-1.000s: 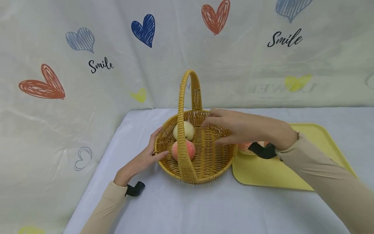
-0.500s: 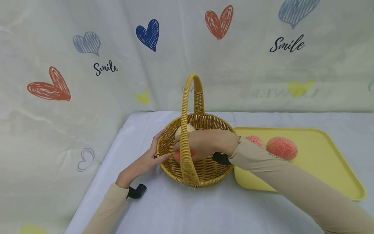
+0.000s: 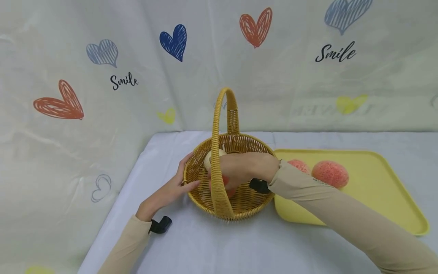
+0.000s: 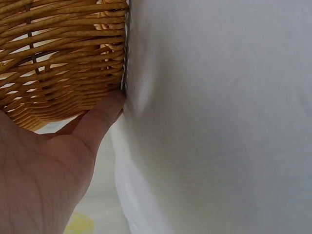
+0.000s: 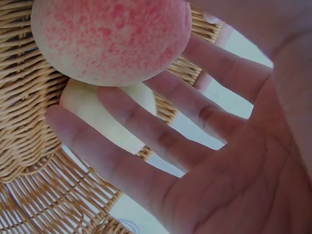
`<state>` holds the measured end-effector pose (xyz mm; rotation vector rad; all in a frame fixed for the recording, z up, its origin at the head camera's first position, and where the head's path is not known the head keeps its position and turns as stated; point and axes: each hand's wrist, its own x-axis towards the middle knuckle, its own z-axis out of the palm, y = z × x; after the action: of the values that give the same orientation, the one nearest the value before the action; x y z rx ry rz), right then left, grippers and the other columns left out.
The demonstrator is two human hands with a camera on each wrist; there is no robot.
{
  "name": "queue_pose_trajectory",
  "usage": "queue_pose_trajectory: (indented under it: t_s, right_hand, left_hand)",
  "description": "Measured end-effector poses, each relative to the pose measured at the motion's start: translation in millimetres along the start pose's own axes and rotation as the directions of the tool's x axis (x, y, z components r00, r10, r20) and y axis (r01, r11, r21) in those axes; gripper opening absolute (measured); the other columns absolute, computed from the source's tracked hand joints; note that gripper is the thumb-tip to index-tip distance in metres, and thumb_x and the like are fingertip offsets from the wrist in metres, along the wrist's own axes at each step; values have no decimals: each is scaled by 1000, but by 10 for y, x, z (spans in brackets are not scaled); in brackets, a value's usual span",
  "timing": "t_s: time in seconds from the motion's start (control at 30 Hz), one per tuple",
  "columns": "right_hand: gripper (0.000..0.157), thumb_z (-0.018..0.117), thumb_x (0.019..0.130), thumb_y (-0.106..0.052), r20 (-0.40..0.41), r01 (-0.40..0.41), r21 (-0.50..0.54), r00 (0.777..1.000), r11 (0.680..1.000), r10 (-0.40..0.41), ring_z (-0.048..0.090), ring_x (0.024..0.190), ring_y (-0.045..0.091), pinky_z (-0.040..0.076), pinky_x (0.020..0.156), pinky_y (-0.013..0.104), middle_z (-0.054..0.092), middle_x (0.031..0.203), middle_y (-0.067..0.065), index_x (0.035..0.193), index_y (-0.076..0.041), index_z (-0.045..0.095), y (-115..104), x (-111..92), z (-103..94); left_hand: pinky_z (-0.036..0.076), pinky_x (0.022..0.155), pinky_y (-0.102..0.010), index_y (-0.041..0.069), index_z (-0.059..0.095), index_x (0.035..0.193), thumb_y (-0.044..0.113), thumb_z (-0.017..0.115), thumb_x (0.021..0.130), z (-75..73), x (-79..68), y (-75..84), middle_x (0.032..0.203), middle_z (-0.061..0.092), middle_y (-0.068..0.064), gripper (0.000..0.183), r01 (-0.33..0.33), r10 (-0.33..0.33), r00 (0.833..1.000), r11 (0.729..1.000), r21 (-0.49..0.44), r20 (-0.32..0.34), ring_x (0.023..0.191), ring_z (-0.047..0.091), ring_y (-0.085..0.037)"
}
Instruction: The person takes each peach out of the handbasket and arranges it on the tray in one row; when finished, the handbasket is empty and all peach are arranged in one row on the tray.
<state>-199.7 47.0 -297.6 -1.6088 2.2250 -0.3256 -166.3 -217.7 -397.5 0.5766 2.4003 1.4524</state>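
A round wicker basket [image 3: 253, 142] with a tall arched handle [image 3: 216, 152] stands on the white-covered table. My left hand [image 3: 167, 192] holds its left side, the thumb over the rim and the other fingers along the outside. Inside the basket, my right hand [image 3: 241, 167] grips a pink-speckled peach [image 5: 112, 39], partly hidden by the hand and the handle in the head view. In the right wrist view the fingers spread along the peach's lower side. Behind them lies a pale fruit [image 5: 83, 105], which sits farther back in the basket.
To the basket's right lies a yellow tray [image 3: 373, 190] bearing a peach [image 3: 330, 174] and another pink fruit [image 3: 299, 165] partly covered by the right sleeve. A white cloth backdrop [image 3: 212, 68] printed with hearts rises behind the table and on the left.
My right hand has reached from the basket's right side down to the peach inside. The peach has shifted slightly right. My left hand has stayed on the basket; the head view tilted a little.
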Motion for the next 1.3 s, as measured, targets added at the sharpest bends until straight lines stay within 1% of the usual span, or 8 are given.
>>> queue_pose_trajectory:
  t_s: [0.2,0.4,0.5,0.73,0.93,1.03,1.2,1.3]
  right_hand:
    - [31,89,85,-13,8,-60,35,998,998,60,47,110,16,46,98,32,54,105,-4,106,-17,67,-6,-68,-14]
    - [56,88,86,-10,50,-166,20,985,986,165,49,129,20,42,111,38,56,130,1,135,-15,62,10,-157,-29]
    - [62,85,88,-7,75,-215,-4,974,977,214,53,131,22,44,111,40,57,139,4,144,-14,58,18,-215,-33]
    - [57,84,85,-1,103,-303,18,948,953,300,55,122,21,49,103,40,54,138,8,136,-19,66,49,-323,-43]
    - [60,88,84,-8,86,-376,-1,923,927,375,60,116,22,51,100,39,55,130,5,137,-12,59,109,-355,-15]
    - [59,87,85,-12,85,-408,-19,909,913,408,60,115,23,51,100,42,56,127,5,136,-14,58,134,-364,-12]
    - [57,87,86,-14,115,-476,-30,872,879,476,58,112,22,51,99,42,55,124,7,133,-11,54,153,-358,-18]
    - [54,87,85,-15,124,-479,-36,869,877,480,58,109,22,51,97,41,54,122,7,128,-10,54,163,-353,-30]
  left_hand:
    - [16,122,-58,30,-2,167,27,63,103,-8,16,3,174,-3,-8,91,-5,5,1000,1000,7,-6,158,11,-36]
    - [19,122,-56,35,-2,166,29,65,103,-7,15,18,174,-2,-6,92,6,-6,1000,1000,-9,3,157,15,-33]
    - [18,123,-56,36,-2,166,30,65,104,-14,14,16,174,-2,-6,92,7,-7,1000,1000,-9,4,157,15,-33]
    - [17,122,-56,36,-1,166,30,65,103,-18,13,2,174,0,-4,91,-5,5,1000,1000,-13,2,157,14,-32]
    - [17,123,-55,36,-1,166,28,65,103,-13,12,-13,174,-1,-5,91,-5,6,1000,1000,-26,6,157,14,-31]
    - [18,123,-55,37,-1,166,27,65,103,-9,12,-6,174,-1,-4,91,-4,4,1000,999,-32,8,157,15,-31]
    - [18,122,-55,36,-2,166,27,65,103,-11,11,-1,174,-1,-6,92,0,0,1000,1000,-26,7,157,15,-31]
    - [19,122,-56,34,-2,166,27,64,103,-16,9,-2,174,0,-8,92,1,-1,1000,1000,-25,9,156,16,-33]
